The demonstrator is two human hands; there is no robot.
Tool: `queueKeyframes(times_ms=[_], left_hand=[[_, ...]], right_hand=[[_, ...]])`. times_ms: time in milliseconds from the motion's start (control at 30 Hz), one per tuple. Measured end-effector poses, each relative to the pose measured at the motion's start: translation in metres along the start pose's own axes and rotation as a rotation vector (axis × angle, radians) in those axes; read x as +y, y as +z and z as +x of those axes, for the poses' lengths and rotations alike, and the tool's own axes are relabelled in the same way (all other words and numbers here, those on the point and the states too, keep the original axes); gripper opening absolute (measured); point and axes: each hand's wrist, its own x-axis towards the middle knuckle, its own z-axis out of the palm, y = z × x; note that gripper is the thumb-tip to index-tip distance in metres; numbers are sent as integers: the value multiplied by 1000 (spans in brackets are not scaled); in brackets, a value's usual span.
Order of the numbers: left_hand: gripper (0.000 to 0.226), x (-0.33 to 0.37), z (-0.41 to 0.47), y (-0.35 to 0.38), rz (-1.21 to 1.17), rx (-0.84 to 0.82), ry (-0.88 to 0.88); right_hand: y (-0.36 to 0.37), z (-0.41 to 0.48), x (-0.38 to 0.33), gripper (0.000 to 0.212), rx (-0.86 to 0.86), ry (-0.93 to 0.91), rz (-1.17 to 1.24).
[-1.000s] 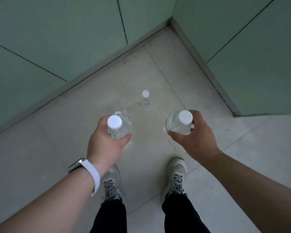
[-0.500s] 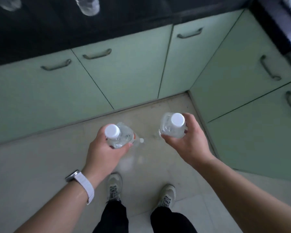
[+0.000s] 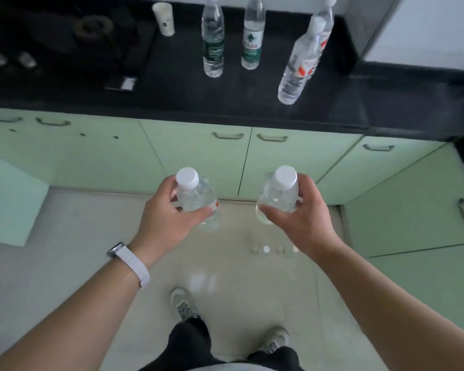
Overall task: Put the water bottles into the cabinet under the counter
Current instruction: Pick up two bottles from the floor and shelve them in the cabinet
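From the head camera, the person stands facing the counter (image 3: 172, 95) with a small bottle in each hand. The left hand (image 3: 166, 220) wraps its fingers round the left bottle (image 3: 196, 198), thumb across the front, white cap up. The lower end of the bottle shows below the thumb, but the label is mostly covered. The right hand (image 3: 304, 220) grips the right bottle (image 3: 277, 195) the same way, with its base hidden behind the fingers. Both bottles are held upright in the air in front of the shut cabinet doors (image 3: 198, 156), not touching them.

On the floor near the right wrist sit two or three tiny clear bottles (image 3: 265, 250), so blurred I cannot count them surely. On the black counter stand four tall bottles (image 3: 213, 44). The furthest one is cut off by the top edge and half hidden behind the red-labelled one. A white cup (image 3: 164, 18) stands to their left. Further left are dark shapes I cannot make out.

A green panel (image 3: 8, 199) juts in at the left edge; whether it is an open door I cannot tell. A watch (image 3: 117, 250) on a white strap is on the left wrist. The shoes (image 3: 182, 303) show below, the right one partly hidden by the trouser leg.
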Motion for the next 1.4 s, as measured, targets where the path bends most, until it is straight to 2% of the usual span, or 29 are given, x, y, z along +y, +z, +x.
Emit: queueKeyframes(times_ms=[133, 267, 600, 800, 1133, 1400], left_hand=[[63, 8, 15, -80, -7, 16, 30], [65, 12, 31, -156, -30, 70, 71], [53, 13, 44, -305, -145, 351, 81], [54, 9, 52, -350, -185, 531, 33], [53, -8, 110, -401, -145, 792, -129], [59, -13, 120, -440, -106, 1049, -219]], right_hand=[[49, 2, -72, 54, -65, -71, 51], [103, 10, -133, 55, -122, -159, 85], [211, 30, -253, 51, -312, -323, 128], [260, 54, -293, 49, -454, -387, 148], [372, 142, -347, 49, -767, -366, 214], [458, 188, -416, 49, -1025, -498, 201]])
